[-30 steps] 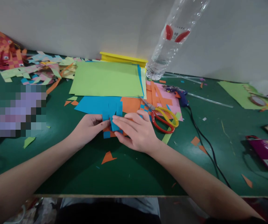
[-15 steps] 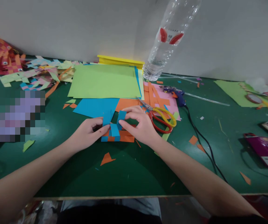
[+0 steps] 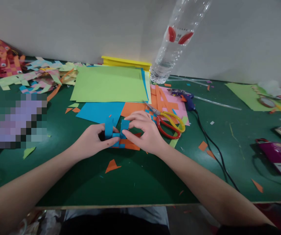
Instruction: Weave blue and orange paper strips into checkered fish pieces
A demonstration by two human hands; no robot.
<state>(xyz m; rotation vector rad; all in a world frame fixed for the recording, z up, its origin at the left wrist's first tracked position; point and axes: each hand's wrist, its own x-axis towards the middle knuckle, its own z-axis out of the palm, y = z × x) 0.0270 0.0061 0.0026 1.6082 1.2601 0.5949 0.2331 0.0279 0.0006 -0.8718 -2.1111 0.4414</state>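
In front of me lies a small woven piece of blue and orange paper strips [image 3: 129, 145], with its orange ends pointing right. My left hand [image 3: 91, 139] is closed on its left side, the thumb pressing on the weave. A blue strip [image 3: 109, 127] stands up beside those fingers. Between the thumb and fingers of my right hand [image 3: 144, 130] is another blue paper strip [image 3: 124, 128], its end raised above the weave. My fingers hide part of the weave. Scissors [image 3: 168, 122] with one red and one yellow handle lie just right of my right hand.
Green sheets [image 3: 110, 84] and a blue sheet [image 3: 98, 112] lie behind my hands. A plastic bottle [image 3: 172, 49] stands at the back. To the right are a glue gun [image 3: 189, 101], its cord, and a purple power strip [image 3: 274, 155]. An orange scrap [image 3: 112, 166] lies near me.
My left thumb has moved slightly right and now presses over the folded blue strip on the weave. The strip in my right hand has shifted a little left and down.
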